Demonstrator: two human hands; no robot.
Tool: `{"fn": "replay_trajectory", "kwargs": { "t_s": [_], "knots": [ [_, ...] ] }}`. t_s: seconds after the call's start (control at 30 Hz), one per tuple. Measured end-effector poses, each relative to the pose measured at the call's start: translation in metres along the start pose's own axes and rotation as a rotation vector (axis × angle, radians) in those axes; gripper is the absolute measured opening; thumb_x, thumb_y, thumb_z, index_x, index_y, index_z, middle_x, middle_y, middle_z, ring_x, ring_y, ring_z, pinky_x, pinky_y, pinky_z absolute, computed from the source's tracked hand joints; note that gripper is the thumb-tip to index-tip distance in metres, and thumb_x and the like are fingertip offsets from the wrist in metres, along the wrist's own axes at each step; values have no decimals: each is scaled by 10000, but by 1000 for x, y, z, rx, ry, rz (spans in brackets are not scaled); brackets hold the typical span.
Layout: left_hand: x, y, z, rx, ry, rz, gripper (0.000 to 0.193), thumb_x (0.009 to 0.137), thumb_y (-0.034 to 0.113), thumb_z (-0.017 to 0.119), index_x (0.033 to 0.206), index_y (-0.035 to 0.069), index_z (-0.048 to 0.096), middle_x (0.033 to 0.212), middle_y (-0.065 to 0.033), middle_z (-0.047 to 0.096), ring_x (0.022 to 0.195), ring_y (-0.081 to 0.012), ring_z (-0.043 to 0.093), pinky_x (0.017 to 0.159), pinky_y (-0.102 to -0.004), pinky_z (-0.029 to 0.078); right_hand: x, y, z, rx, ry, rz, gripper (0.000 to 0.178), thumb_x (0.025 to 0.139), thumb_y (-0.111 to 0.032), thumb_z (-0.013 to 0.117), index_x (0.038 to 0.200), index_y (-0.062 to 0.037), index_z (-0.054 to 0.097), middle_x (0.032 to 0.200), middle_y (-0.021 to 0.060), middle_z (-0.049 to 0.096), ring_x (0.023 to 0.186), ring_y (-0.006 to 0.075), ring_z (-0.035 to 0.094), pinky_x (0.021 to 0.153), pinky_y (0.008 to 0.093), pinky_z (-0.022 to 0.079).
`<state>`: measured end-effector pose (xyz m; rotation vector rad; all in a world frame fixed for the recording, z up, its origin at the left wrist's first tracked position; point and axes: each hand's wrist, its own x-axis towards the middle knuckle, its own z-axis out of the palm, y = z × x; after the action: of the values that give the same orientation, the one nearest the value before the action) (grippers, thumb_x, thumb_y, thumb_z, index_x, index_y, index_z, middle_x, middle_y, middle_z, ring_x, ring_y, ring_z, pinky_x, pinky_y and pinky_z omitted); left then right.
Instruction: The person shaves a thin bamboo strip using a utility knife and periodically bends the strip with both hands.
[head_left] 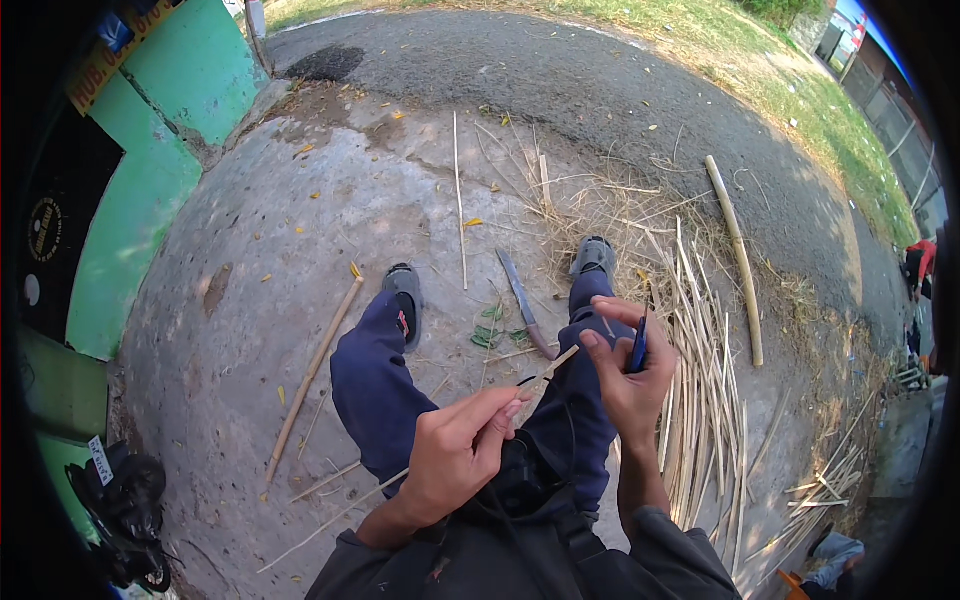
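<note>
My left hand (465, 450) is closed around a thin bamboo strip (563, 359). One end of the strip points up and right past my fingers, and a long pale length (330, 530) trails to the lower left, seemingly the same piece. My right hand (635, 385) grips a small blue-handled tool (638, 345) with a thin dark tip pointing up; its exact kind is unclear. That hand is a little right of the strip's end, apart from it. Between my feet a machete (516, 287) with a brown handle lies on the ground.
A pile of split bamboo strips (700, 370) lies right of my leg, with shavings (610, 205) beyond it. A thick bamboo pole (735, 260) is farther right, a thinner pole (315, 375) to the left. A green wall (130, 230) and motorcycle (125, 510) border the left; people (920, 268) are far right.
</note>
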<state>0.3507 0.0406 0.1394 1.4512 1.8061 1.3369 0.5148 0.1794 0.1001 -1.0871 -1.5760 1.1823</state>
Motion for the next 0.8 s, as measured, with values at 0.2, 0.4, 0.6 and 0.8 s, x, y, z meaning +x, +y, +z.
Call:
{"fn": "replay_trajectory", "kwargs": {
  "t_s": [0.2,0.4,0.6,0.8],
  "knots": [
    [4,0,2,8,-16,-28,153,1017,2,646,1130,-12,748,772,-109,723,622,-135,679,563,-280,507,-20,3,-1,-142,-304,-434,372,927,-274,762,1152,6,668,941,182,665,731,345,673,658,399,522],
    [2,2,4,23,-44,28,133,1029,0,624,1149,-29,673,732,-100,685,605,-123,643,570,-278,496,-20,-1,7,-321,-303,-477,331,945,-363,758,959,-53,644,682,106,601,573,324,623,547,410,464],
    [5,3,4,-35,-71,-5,45,1039,9,600,1027,-21,631,678,-82,619,562,-132,593,536,-288,453,-14,4,3,-360,-339,-564,340,906,-378,795,905,-78,634,661,89,573,531,302,576,520,404,423],
    [4,1,4,1,-93,16,144,1039,25,610,907,6,555,652,-100,590,517,-174,572,513,-319,424,-13,5,3,-294,-383,-584,331,869,-362,822,869,-91,633,640,68,562,515,282,563,508,395,406]
  ]
}}
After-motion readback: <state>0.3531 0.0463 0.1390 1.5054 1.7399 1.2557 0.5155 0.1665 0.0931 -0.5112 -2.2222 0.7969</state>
